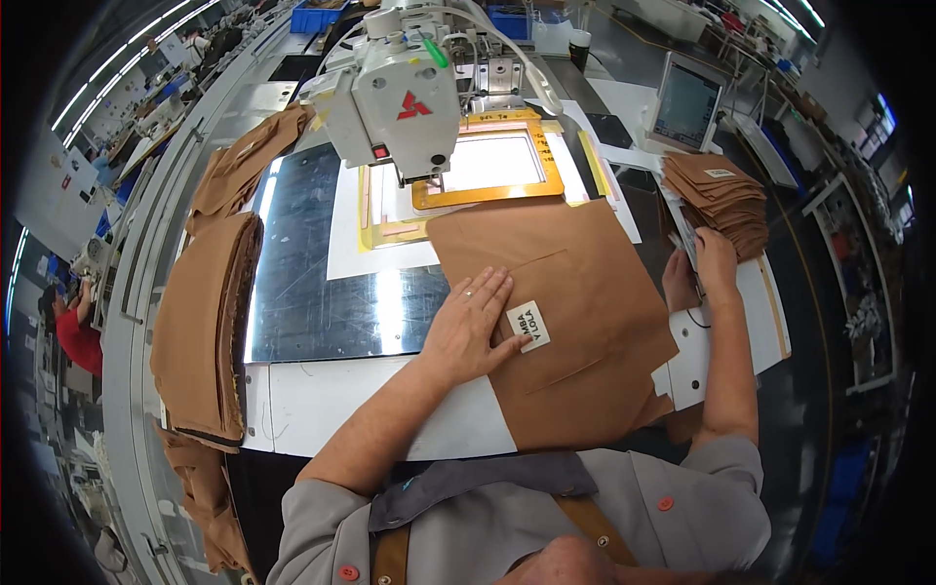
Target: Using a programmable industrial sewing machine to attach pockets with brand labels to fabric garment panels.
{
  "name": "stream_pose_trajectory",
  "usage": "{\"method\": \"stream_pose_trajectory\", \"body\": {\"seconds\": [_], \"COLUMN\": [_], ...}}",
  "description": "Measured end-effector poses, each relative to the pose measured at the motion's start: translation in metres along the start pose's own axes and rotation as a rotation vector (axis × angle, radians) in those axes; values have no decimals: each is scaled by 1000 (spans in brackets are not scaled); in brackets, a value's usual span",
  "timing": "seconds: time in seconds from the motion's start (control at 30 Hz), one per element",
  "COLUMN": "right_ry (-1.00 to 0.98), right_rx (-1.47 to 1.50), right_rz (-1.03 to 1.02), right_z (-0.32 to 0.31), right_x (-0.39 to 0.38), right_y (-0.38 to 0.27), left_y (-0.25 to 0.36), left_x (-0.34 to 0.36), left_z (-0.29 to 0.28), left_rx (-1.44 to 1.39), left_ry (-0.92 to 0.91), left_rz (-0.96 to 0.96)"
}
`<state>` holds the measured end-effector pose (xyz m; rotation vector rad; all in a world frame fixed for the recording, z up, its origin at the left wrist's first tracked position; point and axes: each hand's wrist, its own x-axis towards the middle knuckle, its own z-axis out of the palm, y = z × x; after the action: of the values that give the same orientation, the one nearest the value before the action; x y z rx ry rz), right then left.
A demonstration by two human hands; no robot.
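Observation:
A brown fabric panel with a slit-like seam line lies across the front of the sewing machine's bed. My left hand rests flat on it, fingers stretched out, thumb at the edge of a small white printed label. To the right, my right hand is closed at the table's side, in front of a pile of folded brown pieces. Its fingers curl around something narrow and greyish that I cannot make out. The panel's far edge reaches the yellow clamp frame.
A white sewing machine head hangs over the shiny metal plate. Stacked brown panels stand at the left, with more brown cloth behind. A screen stands at the back right. Another person in red is far left.

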<state>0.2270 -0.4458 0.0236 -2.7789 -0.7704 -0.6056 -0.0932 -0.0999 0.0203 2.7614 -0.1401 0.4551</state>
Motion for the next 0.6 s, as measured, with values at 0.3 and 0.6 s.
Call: {"method": "stream_pose_trajectory", "body": {"seconds": [0.3,0.6], "right_ry": [-121,-147], "right_rx": [581,509], "right_rz": [-584,-990], "right_z": [-30,9], "right_x": [-9,0], "right_y": [-219,-279], "left_y": [2,10], "left_x": [-30,-34], "left_z": [4,16], "left_rx": [-83,16], "left_ry": [92,110], "left_rz": [55,85]}}
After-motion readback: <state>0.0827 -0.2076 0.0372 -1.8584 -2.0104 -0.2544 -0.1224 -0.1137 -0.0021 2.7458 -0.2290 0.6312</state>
